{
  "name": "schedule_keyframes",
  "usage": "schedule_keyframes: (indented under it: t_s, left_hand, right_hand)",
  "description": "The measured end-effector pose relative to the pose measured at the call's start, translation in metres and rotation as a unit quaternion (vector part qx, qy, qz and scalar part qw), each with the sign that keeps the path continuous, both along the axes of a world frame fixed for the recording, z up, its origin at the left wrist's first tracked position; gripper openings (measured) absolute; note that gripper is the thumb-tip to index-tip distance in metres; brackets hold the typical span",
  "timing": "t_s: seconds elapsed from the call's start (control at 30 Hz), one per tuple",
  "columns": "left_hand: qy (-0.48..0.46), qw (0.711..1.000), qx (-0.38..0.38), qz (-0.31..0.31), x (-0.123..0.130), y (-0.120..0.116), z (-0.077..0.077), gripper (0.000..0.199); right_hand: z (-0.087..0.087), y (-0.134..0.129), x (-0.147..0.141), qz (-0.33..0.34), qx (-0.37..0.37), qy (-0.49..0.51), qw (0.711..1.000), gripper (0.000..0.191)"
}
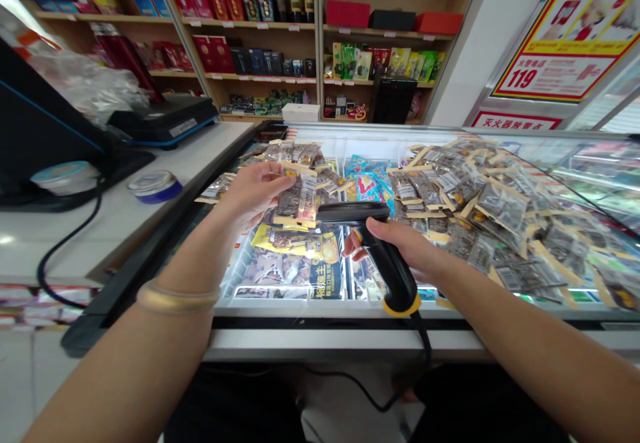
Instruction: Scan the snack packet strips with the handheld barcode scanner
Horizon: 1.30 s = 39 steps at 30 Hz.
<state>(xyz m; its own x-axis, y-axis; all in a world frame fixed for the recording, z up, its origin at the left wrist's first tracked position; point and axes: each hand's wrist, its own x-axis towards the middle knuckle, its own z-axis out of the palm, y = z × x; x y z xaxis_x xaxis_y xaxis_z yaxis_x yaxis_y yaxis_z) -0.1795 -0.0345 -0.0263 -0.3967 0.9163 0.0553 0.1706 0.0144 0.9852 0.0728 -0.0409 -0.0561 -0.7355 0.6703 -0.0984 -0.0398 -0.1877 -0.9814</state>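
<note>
Forearms (165,336) reach over a freezer (300,310), a packet (293,203) facing a scanner (393,270).
Left hand (255,193), thumb and fingers nearly closed, pinches the packet near its top, above loose packets (500,210), apparently angling it so its face meets the scanner's head, just beside it. Right hand (410,246) wraps snugly round the scanner's handle, thumb on top, fingers curled beneath the head; whether they press anything, I cannot tell.

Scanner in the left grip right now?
No, the black scanner is in the right grip, while the left grip holds a packet.
</note>
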Motion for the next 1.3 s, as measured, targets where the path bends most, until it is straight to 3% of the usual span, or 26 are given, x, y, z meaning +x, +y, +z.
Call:
schedule_keyframes:
  t_s: [0.23, 0.4, 0.6, 0.8, 0.87, 0.93, 1.07, 1.17, 1.3]
  left_hand:
    - [-0.052, 0.998, -0.030, -0.004, 0.002, 0.000, 0.001, 0.023]
    - [-0.094, 0.995, -0.034, -0.031, 0.026, 0.005, 0.006, 0.029]
    - [-0.122, 0.985, 0.001, -0.120, 0.103, 0.022, 0.028, 0.025]
    - [-0.147, 0.968, 0.054, -0.198, 0.202, 0.058, 0.045, 0.016]
    - [-0.122, 0.970, 0.075, -0.197, 0.228, 0.069, 0.045, 0.017]
    - [-0.035, 0.978, 0.091, -0.186, 0.246, 0.076, 0.040, 0.023]
    - [0.128, 0.966, 0.105, -0.196, 0.254, 0.079, 0.021, 0.027]
    - [0.146, 0.962, 0.113, -0.203, 0.245, 0.074, 0.013, 0.028]
    - [0.151, 0.961, 0.139, -0.187, 0.219, 0.067, 0.015, 0.026]
  right_hand:
    - [0.001, 0.001, -0.002, -0.007, -0.008, 0.014, 1.000, 0.053]
    - [0.013, 0.002, 0.003, -0.056, -0.028, 0.083, 0.995, 0.053]
    - [0.039, 0.002, 0.053, -0.135, 0.007, 0.129, 0.982, 0.048]
    - [0.062, 0.013, 0.130, -0.292, 0.060, 0.126, 0.946, 0.047]
    - [0.063, 0.022, 0.150, -0.337, 0.061, 0.129, 0.931, 0.047]
    - [0.060, 0.031, 0.164, -0.371, 0.044, 0.121, 0.920, 0.047]
    - [0.049, 0.042, 0.176, -0.411, -0.008, 0.109, 0.905, 0.045]
    - [0.048, 0.042, 0.176, -0.418, -0.026, 0.121, 0.900, 0.047]
    - [0.054, 0.038, 0.172, -0.406, -0.009, 0.132, 0.904, 0.045]
